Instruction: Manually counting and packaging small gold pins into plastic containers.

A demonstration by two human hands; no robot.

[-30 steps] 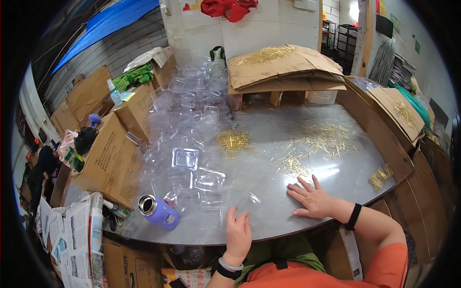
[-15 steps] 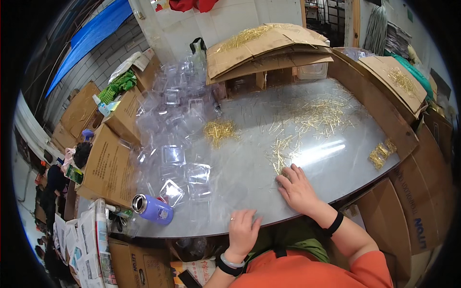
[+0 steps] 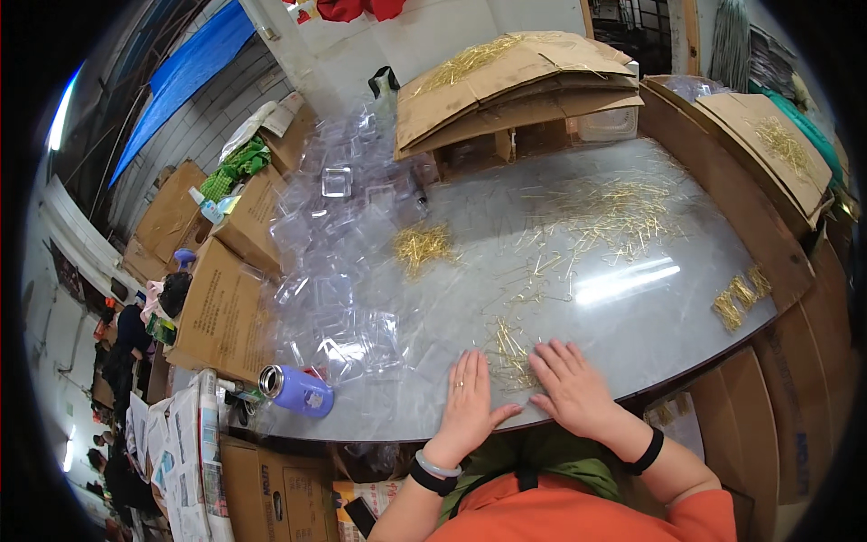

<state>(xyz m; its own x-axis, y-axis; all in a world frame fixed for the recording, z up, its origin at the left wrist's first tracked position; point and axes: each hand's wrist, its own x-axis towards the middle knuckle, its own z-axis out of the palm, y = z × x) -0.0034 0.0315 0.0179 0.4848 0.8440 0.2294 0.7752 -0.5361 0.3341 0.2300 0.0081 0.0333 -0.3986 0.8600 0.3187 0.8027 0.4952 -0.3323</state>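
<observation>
Both hands rest flat near the front edge of a grey table (image 3: 433, 325). Between them lies a small heap of thin gold-coloured wire pins (image 3: 510, 350), some with bent ends. My left hand (image 3: 470, 397) is at the heap's left side, fingers stretched and close together, thumb out toward the right. On the other side, my right hand (image 3: 574, 390) lies palm down with its fingers extended, its fingertips beside the pins. Neither hand holds anything. Farther back are a loose spread of gold pins (image 3: 623, 217) and a denser gold pile (image 3: 423, 248).
Clear plastic boxes (image 3: 339, 289) cover the table's left side, with a purple bottle (image 3: 302, 391) in front of them. Gold bundles (image 3: 741, 300) lie by the right edge. Cardboard (image 3: 515, 95) forms a cover at the back. A carton (image 3: 219, 312) stands left.
My right hand has drawn a small batch of pins nearer the front edge. My left hand has moved forward onto the table and flattened beside them.
</observation>
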